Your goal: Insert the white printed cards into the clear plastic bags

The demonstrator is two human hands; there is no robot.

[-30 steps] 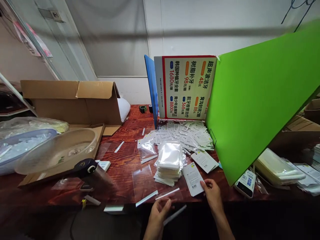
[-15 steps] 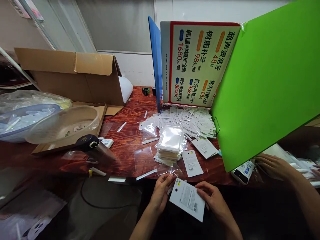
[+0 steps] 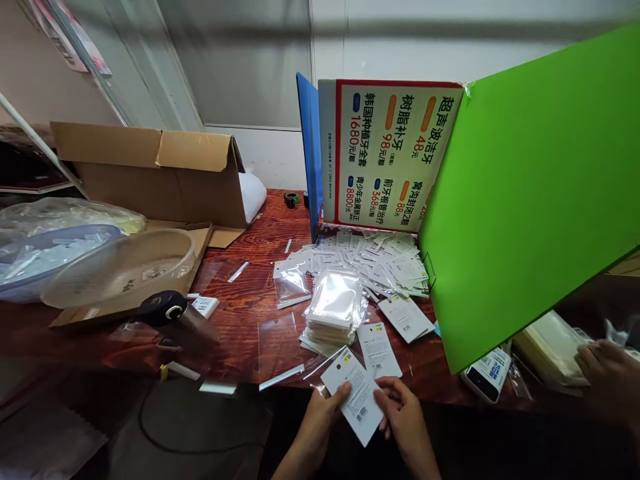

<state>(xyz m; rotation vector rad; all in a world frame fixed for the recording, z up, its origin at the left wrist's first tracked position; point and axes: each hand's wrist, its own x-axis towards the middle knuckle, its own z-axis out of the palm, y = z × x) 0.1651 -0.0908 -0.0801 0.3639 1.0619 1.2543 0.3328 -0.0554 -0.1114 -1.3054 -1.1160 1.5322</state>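
A white printed card (image 3: 354,399) with a hole and a yellow mark is held over the table's front edge. My left hand (image 3: 320,420) pinches its left side, thumb on the face; a clear plastic bag (image 3: 314,375) shows just beyond these fingers. At the card's right edge, my right hand (image 3: 403,417) grips it between thumb and fingers. Just beyond lies another printed card (image 3: 381,350). A stack of clear bags (image 3: 334,303) stands behind it, in front of a spread pile of white cards (image 3: 380,257). Two overlapping cards (image 3: 405,317) lie to the right.
A green board (image 3: 535,187) leans at the right, joined to a printed panel (image 3: 385,153). Another person's hand (image 3: 607,373) is at the far right near a bag stack. At the left are a dark handheld device (image 3: 167,312), a translucent bowl (image 3: 125,270) and a cardboard box (image 3: 165,170).
The card has moved up and left, nearer the clear bag, and my left thumb now lies on it. The other person's hand has moved right. The camera view has tilted up slightly.
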